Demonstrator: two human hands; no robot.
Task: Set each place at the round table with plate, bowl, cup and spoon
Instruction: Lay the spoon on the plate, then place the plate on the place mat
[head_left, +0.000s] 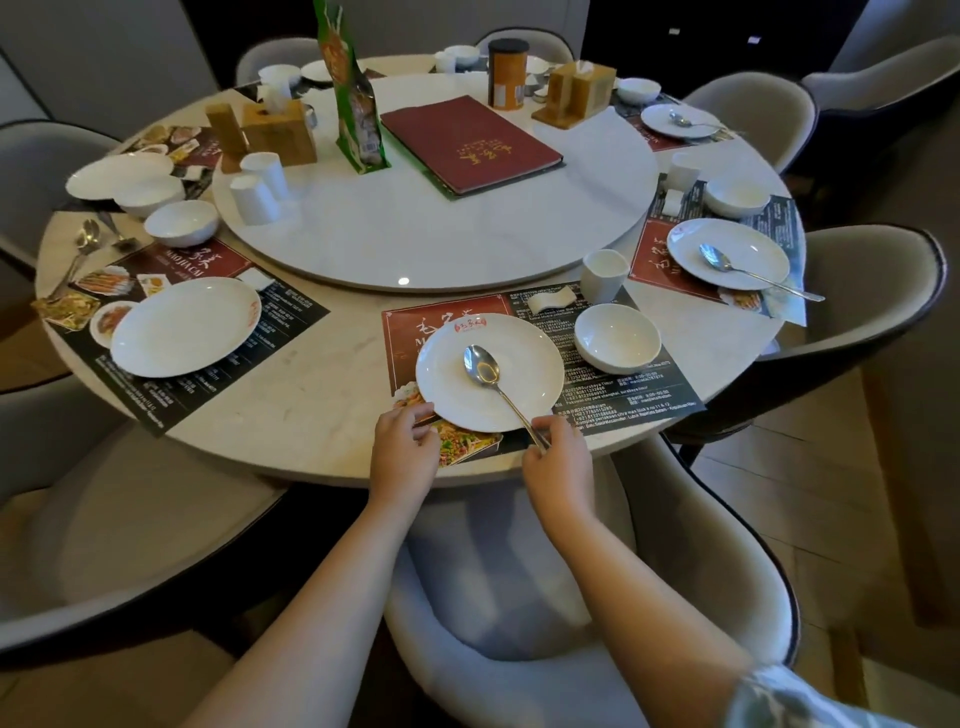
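Observation:
At the near place a white plate (524, 364) lies on a printed placemat (639, 384). A metal spoon (485, 369) rests with its bowl on the plate. My right hand (558, 460) pinches the spoon's handle at the plate's near edge. The fingers of my left hand (402, 452) hold the plate's near-left rim. A white bowl (617, 338) and a white cup (604, 275) stand to the right, beyond the plate. To the left, another placemat carries a bare white plate (184, 325).
A lazy Susan (363, 234) holds a red menu (470, 143), two upturned cups (260, 187), wooden tissue boxes and a green bag. Spare bowls (179, 221), a plate and spoons (85, 241) lie at far left. Set places sit at right. Grey chairs ring the table.

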